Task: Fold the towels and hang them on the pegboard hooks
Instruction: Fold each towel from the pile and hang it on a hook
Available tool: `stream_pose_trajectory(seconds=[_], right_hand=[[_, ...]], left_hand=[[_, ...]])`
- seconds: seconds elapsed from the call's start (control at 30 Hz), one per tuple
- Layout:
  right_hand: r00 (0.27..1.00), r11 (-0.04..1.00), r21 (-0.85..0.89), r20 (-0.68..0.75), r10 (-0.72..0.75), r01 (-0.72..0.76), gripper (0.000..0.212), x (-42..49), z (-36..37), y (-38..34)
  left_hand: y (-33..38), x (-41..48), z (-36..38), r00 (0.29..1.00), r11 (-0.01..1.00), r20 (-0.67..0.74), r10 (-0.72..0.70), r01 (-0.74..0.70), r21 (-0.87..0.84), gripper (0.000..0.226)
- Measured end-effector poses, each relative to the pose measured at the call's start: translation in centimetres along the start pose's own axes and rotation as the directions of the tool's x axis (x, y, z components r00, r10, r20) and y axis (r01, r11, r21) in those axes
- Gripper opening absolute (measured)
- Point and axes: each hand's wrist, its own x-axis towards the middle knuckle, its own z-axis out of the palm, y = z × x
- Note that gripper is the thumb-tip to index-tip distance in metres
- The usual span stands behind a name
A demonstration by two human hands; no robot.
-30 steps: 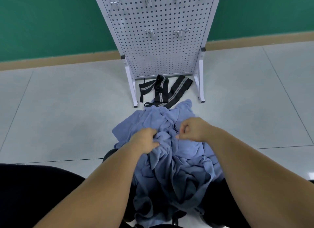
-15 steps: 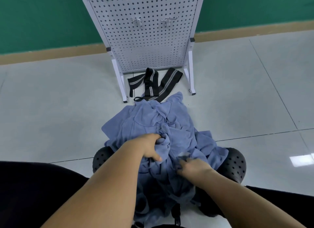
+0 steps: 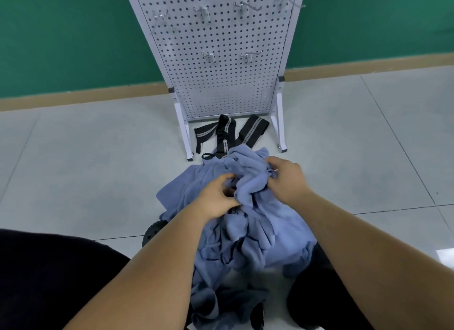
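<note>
A crumpled heap of blue towels (image 3: 255,226) lies on the floor between my legs. My left hand (image 3: 216,197) grips a fold of towel cloth near the top of the heap. To its right, my right hand (image 3: 286,178) pinches a towel edge at the same height. The white pegboard (image 3: 221,79) stands upright just beyond the heap, with several bare metal hooks (image 3: 248,55) on it.
Black straps with grey stripes (image 3: 227,138) lie on the floor at the pegboard's base, partly under the towels. A green wall with a tan skirting runs behind. Pale floor tiles spread to both sides. My dark trouser legs (image 3: 49,280) and black perforated shoes (image 3: 153,234) flank the heap.
My right hand has come up from low in the heap to the upper right and now pinches a towel edge. My view has tilted upward, showing more of the pegboard.
</note>
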Motion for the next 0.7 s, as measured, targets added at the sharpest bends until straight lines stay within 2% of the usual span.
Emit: stream_pose_trajectory(seconds=[0.07, 0.1, 0.13, 0.17, 0.2, 0.27, 0.3, 0.4, 0.5, 0.57, 0.63, 0.7], right_hand=[[0.998, 0.996, 0.091, -0.053, -0.020, 0.025, 0.027, 0.2, -0.4, -1.6], [0.997, 0.992, 0.118, -0.067, -0.044, 0.052, 0.029, 0.3, -0.6, -2.1], [0.994, 0.991, 0.098, -0.055, -0.091, 0.096, 0.033, 0.4, -0.7, -2.4], [0.990, 0.990, 0.020, 0.009, -0.140, 0.140, 0.044, 0.6, -0.7, -2.4], [0.979, 0.981, -0.103, 0.134, -0.150, 0.165, 0.062, 0.6, -0.6, -2.3], [0.925, 0.922, -0.324, 0.372, -0.080, 0.210, 0.095, 0.3, 0.4, -1.7], [0.905, 0.896, -0.380, 0.421, -0.055, 0.231, 0.101, 0.0, 0.9, -1.4], [0.889, 0.859, -0.410, 0.446, -0.103, 0.306, 0.086, -0.9, 2.9, -0.6], [0.852, 0.844, -0.407, 0.512, -0.106, 0.350, 0.072, -1.4, 4.7, 0.0], [0.839, 0.838, -0.412, 0.537, -0.093, 0.357, 0.070, -1.2, 5.7, 0.1], [0.842, 0.852, -0.401, 0.533, -0.083, 0.337, 0.066, -0.7, 6.4, -0.4], [0.854, 0.871, -0.385, 0.516, -0.072, 0.306, 0.060, 0.0, 6.7, -1.2]], left_hand=[[0.9, -0.2, -0.4, 0.995, 0.998, -0.100, 0.014, -0.020, -0.056, 0.054], [1.1, -0.4, -0.7, 0.988, 0.999, -0.153, 0.036, -0.040, -0.025, 0.045], [0.8, -0.5, -1.1, 0.977, 0.995, -0.203, 0.072, -0.056, 0.085, 0.034], [0.1, -0.5, -1.6, 0.970, 0.969, -0.221, 0.100, -0.044, 0.245, 0.023], [-0.6, -0.7, -1.9, 0.974, 0.920, -0.203, 0.097, -0.009, 0.392, 0.019], [-2.7, -1.3, -2.2, 0.996, 0.828, -0.084, -0.023, 0.067, 0.557, 0.027], [-3.7, -1.7, -2.1, 0.995, 0.800, -0.001, -0.102, 0.083, 0.594, 0.030], [-5.4, -3.7, -0.8, 0.927, 0.727, 0.217, -0.305, 0.080, 0.682, 0.049], [-7.3, -5.1, 0.6, 0.793, 0.665, 0.367, -0.486, 0.063, 0.744, 0.082], [-8.4, -6.0, 1.6, 0.697, 0.594, 0.453, -0.557, -0.047, 0.803, 0.094], [-9.5, -6.4, 3.5, 0.608, 0.496, 0.445, -0.658, -0.096, 0.863, 0.080], [-10.4, -6.7, 5.8, 0.562, 0.387, 0.337, -0.756, -0.032, 0.922, 0.051]])
